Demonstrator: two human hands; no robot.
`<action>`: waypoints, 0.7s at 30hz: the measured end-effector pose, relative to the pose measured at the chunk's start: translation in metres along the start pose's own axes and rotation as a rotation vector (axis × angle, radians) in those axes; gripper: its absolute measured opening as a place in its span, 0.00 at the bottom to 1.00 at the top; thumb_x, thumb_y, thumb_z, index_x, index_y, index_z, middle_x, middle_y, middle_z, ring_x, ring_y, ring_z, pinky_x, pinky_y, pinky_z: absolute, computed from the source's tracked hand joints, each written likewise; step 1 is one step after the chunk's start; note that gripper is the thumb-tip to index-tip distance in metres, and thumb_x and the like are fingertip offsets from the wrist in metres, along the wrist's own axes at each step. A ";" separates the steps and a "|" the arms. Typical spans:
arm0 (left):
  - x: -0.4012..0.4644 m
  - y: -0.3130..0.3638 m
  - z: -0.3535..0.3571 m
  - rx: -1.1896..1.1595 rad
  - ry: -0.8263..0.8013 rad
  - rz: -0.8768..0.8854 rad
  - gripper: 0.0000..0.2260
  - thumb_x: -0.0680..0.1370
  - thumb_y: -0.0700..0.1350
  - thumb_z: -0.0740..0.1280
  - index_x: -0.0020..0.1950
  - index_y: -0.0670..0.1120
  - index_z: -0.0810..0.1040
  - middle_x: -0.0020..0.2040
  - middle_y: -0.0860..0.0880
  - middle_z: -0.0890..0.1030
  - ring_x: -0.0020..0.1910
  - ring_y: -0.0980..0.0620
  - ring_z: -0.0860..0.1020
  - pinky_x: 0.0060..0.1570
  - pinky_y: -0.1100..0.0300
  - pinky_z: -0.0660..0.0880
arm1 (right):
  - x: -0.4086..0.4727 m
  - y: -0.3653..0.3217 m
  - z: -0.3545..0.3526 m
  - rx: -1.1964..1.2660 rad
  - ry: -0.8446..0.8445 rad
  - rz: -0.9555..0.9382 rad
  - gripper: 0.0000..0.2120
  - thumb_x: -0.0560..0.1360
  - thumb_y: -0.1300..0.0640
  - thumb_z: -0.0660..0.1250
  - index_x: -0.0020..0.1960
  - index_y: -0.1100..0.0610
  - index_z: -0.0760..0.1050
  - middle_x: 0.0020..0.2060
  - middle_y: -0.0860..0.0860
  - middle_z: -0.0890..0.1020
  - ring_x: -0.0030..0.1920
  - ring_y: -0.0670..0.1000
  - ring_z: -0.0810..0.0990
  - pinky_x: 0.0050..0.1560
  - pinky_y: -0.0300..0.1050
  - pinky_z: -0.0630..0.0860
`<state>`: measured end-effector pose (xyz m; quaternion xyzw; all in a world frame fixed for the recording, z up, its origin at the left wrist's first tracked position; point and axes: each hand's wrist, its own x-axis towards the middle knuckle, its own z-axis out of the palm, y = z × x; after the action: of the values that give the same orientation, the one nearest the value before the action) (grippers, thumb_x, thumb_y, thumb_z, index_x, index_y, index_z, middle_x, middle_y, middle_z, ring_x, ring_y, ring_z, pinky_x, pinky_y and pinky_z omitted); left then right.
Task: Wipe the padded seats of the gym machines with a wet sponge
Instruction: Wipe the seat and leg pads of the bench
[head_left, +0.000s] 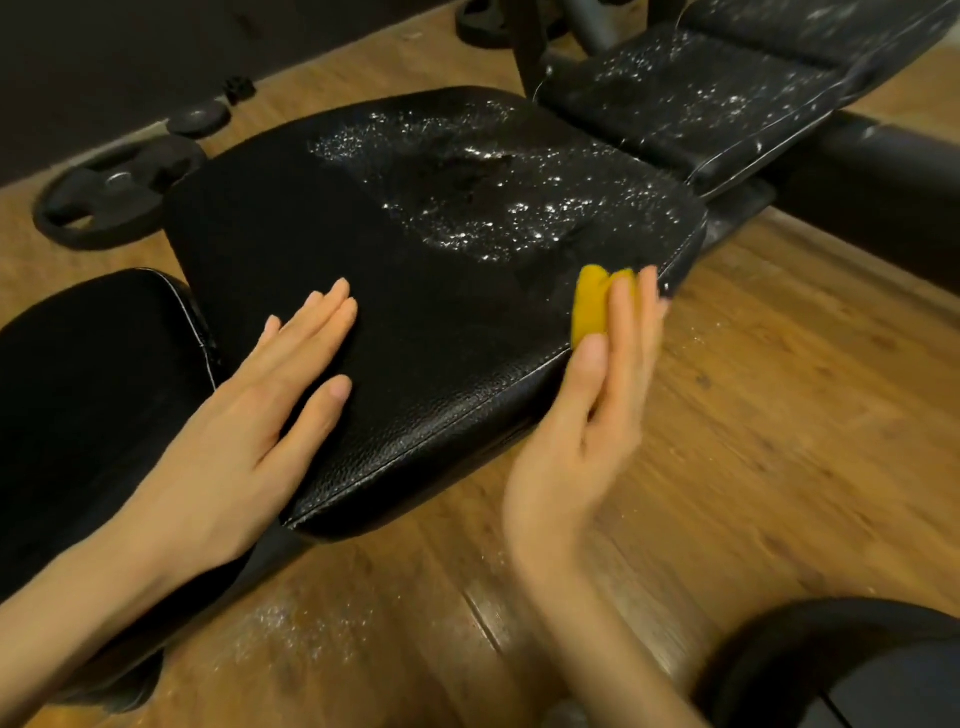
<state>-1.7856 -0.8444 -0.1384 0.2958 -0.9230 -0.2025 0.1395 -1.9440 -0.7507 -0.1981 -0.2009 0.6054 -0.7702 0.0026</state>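
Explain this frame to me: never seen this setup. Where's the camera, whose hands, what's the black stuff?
There is no robot here. The one picture comes from a wide-angle camera worn on a person's head, looking forward and down at their own two bare hands.

The large black padded leather seat belongs to a gym bench. White droplets or foam glisten on its far half. Beyond it, a second black padded section is speckled the same way.

The left hand rests flat, fingers straight, on the seat's near part. The right hand holds a small yellow sponge against the seat's right edge; this hand is motion-blurred.

On the brown wooden floor at the left lie a black weight plate and a smaller dark disc.
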 end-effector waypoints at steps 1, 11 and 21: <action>0.000 0.000 0.001 -0.001 0.012 0.001 0.26 0.81 0.57 0.50 0.79 0.54 0.55 0.79 0.61 0.55 0.78 0.62 0.53 0.75 0.64 0.45 | -0.019 -0.004 0.001 -0.022 -0.056 -0.003 0.19 0.81 0.67 0.56 0.72 0.64 0.67 0.75 0.52 0.64 0.78 0.51 0.55 0.77 0.51 0.54; -0.001 0.002 0.002 -0.003 0.024 0.002 0.25 0.82 0.56 0.49 0.79 0.53 0.55 0.79 0.61 0.55 0.78 0.61 0.52 0.76 0.64 0.45 | 0.035 0.005 -0.003 0.118 0.099 0.143 0.17 0.82 0.61 0.58 0.70 0.61 0.71 0.72 0.50 0.69 0.76 0.47 0.60 0.75 0.43 0.59; -0.001 0.002 0.002 -0.002 0.020 -0.023 0.26 0.81 0.59 0.49 0.79 0.55 0.55 0.79 0.62 0.53 0.78 0.63 0.51 0.75 0.67 0.44 | 0.074 0.000 -0.025 -0.232 -0.206 -0.129 0.08 0.78 0.61 0.65 0.48 0.57 0.83 0.51 0.49 0.82 0.60 0.48 0.76 0.67 0.54 0.67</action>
<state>-1.7870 -0.8415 -0.1392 0.3084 -0.9178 -0.2022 0.1470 -2.0198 -0.7460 -0.1804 -0.3159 0.6727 -0.6691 -0.0080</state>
